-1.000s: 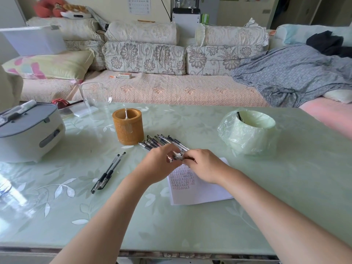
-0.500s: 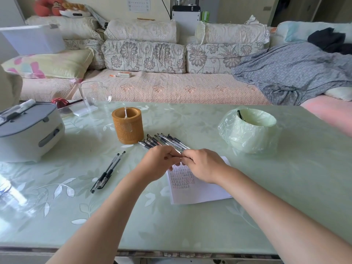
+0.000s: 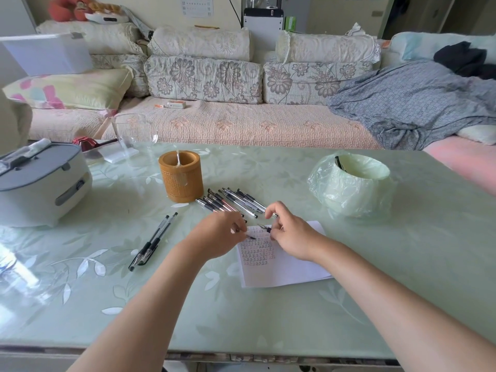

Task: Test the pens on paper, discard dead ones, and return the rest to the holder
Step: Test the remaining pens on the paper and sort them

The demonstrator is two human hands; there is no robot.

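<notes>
White paper [image 3: 281, 264] lies under both hands: the left hand [image 3: 217, 234] pinches what looks like a cap [image 3: 251, 237], and the right hand [image 3: 291, 232] pinches a pen [image 3: 264, 228] over the paper's far edge. Testing is in hand; next the tip needs a bare patch.

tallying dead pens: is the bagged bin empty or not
Not empty: a dark pen shows inside the rim of the bagged bin. The bottom is hidden; cannot tell how many.

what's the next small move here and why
Probably lower the pen in the right hand onto the paper and scribble: its tip looks bare, the left hand pinches what seems to be its cap, and both hands hover over the sheet.
</notes>
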